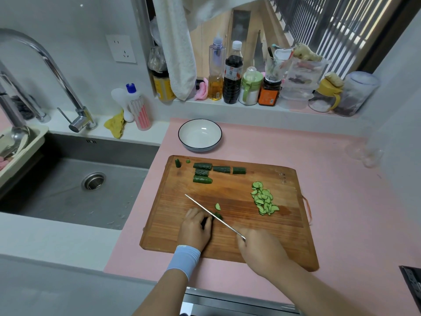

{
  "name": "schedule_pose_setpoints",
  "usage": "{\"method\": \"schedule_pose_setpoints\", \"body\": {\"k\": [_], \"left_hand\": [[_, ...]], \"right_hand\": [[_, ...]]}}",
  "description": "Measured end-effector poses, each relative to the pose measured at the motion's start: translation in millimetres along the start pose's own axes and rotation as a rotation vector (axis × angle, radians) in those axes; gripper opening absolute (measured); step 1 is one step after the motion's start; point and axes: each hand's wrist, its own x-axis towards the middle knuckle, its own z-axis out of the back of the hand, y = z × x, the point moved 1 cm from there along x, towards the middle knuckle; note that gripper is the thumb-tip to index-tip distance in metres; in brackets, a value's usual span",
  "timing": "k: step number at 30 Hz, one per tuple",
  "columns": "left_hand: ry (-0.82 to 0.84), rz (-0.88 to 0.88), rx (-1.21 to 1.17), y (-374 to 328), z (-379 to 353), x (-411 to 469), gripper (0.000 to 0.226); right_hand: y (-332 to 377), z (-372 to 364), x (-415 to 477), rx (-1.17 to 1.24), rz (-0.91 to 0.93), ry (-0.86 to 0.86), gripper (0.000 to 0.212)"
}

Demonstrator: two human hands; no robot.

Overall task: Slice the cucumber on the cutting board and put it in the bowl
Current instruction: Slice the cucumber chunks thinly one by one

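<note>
Cucumber piece (218, 216): pinning it at the near left of the cutting board (273, 236) with the left hand (196, 226), fingers curling down over it. Gripping the knife (205, 209) in the right hand (257, 247), fingers wrapping round the handle, blade running diagonally away and crossing the piece's exposed end. Leaving one loose slice (218, 206) just beyond the blade, a pile of half-moon slices (264, 199) well to the right, several uncut chunks (211, 171) along the far edge. Keeping the bowl (200, 147) apart from the board on the pink counter, with nothing in it yet.

Judging the slicing as roughly midway, with no transfer begun. Risking a nick: left fingertips sitting very near the blade, and a piece this short probably leaving little to hold. Possibly slipping or rolling under pressure, too, given the rounded skin.

Hiding the knife handle entirely inside the right hand. Covering most of the piece with left fingers and blade, so not telling how much remains, nor whether the edge is already biting in.
</note>
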Motion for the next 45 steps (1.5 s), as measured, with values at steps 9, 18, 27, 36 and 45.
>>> {"method": "schedule_pose_setpoints", "body": {"k": [9, 18, 27, 36, 45], "left_hand": [[0.013, 0.014, 0.017, -0.6, -0.8, -2.4, 0.012], [-0.003, 0.013, 0.028, 0.2, -0.1, -3.3, 0.014], [-0.016, 0.0, 0.024, 3.0, -1.2, -2.9, 0.012], [-0.019, -0.023, 0.005, 2.5, -0.2, -4.9, 0.013], [-0.015, -0.024, 0.023, 2.9, 1.0, -6.5, 0.014]], "right_hand": [[8.4, -0.7, 14.0, 0.015, -0.009, 0.019, 0.019], [7.8, -0.8, 7.4, -0.004, 0.034, -0.023, 0.029], [-3.0, 1.5, -4.8, 0.019, 0.008, -0.005, 0.021], [15.2, -0.2, 12.9, 0.031, -0.058, 0.056, 0.019], [16.4, -1.3, 7.9, -0.011, 0.003, 0.024, 0.023]]}}
